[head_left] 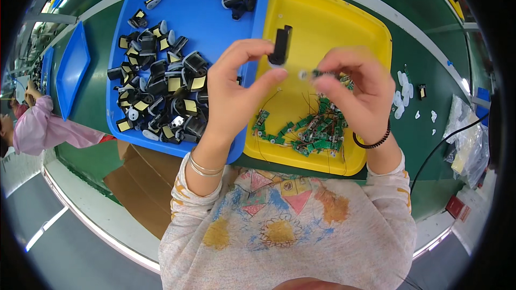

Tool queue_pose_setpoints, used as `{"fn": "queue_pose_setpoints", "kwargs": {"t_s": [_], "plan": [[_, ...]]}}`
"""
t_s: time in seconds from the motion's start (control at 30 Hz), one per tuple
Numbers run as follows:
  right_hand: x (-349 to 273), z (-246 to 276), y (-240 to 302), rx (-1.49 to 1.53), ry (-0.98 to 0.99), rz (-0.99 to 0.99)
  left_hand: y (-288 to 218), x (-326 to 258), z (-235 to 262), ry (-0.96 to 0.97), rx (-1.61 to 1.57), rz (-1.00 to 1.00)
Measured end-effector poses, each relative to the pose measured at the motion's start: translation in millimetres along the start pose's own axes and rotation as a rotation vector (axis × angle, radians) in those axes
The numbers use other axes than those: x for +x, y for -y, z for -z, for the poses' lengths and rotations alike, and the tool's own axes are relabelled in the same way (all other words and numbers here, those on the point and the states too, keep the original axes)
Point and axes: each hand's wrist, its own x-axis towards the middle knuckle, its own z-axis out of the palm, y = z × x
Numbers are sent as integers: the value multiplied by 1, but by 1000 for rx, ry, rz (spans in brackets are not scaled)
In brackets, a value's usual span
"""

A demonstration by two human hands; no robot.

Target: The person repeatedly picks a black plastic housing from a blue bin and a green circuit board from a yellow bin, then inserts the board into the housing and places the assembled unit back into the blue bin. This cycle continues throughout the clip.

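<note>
Between thumb and forefinger, my left hand (236, 78) pinches a small black plastic housing (280, 47) upright over the left edge of the yellow tray (328, 11). My right hand (360, 83) is closed on a small green circuit board (327, 74), slightly blurred, with a pale round part at its left end. A gap separates the board from the housing. Below my right hand, a heap of green circuit boards (322, 131) with thin wires lies in the yellow tray. Left of my left hand, the blue tray (215, 37) holds many black housings (156, 83) with pale yellow pads.
White oval pieces (403, 94) and a small black part (422, 92) lie on the green table to the right. Beyond them are a clear plastic bag (468, 134) and a black cable (438, 147). Another person in pink (62, 121) sits at the far left near a blue tray (72, 70).
</note>
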Motion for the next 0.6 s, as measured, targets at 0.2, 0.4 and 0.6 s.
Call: {"fn": "queue_pose_setpoints", "kwargs": {"t_s": [0.2, 0.4, 0.6], "plan": [[0, -9, -12, -183, -164, 208, -7, -1, -12, 4, -109, -67], [-2, -12, -20, -188, -199, 226, -7, 0, -12, 41, 81, -197], [-2, -11, -23, -221, -222, 244, -8, 0, -13, 36, 83, -172]]}}
